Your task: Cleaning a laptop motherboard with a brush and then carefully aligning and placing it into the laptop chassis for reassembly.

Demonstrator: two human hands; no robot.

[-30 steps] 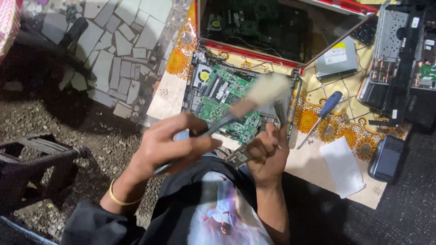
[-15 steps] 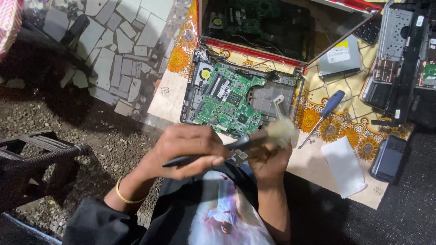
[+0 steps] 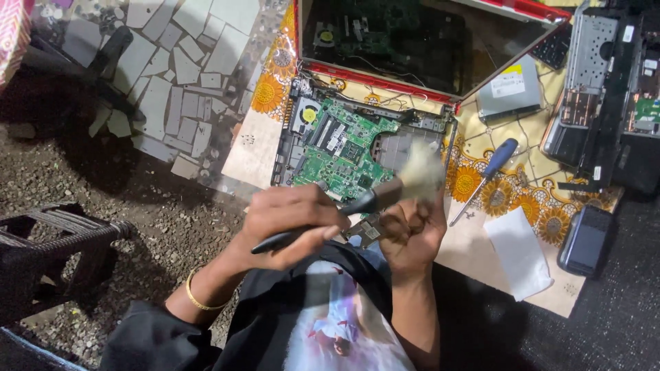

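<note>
Currently a paintbrush (image 3: 357,206) is being gripped in the left hand (image 3: 292,223), fingers closed around its dark handle at mid-length, just above the lap. Its long axis is being held near-horizontal, rising slightly, with the pale blurred bristle tip pointing right, toward the opened laptop base (image 3: 344,148). It is judged light, the handle stiff, the bristles soft; the handle is the place to be gripped. A small circuit board (image 3: 368,230), likely fragile, is being pinched by its edges in the curled right hand (image 3: 412,230). A blue-handled screwdriver (image 3: 485,175) is lying nearby, untouched.
</note>
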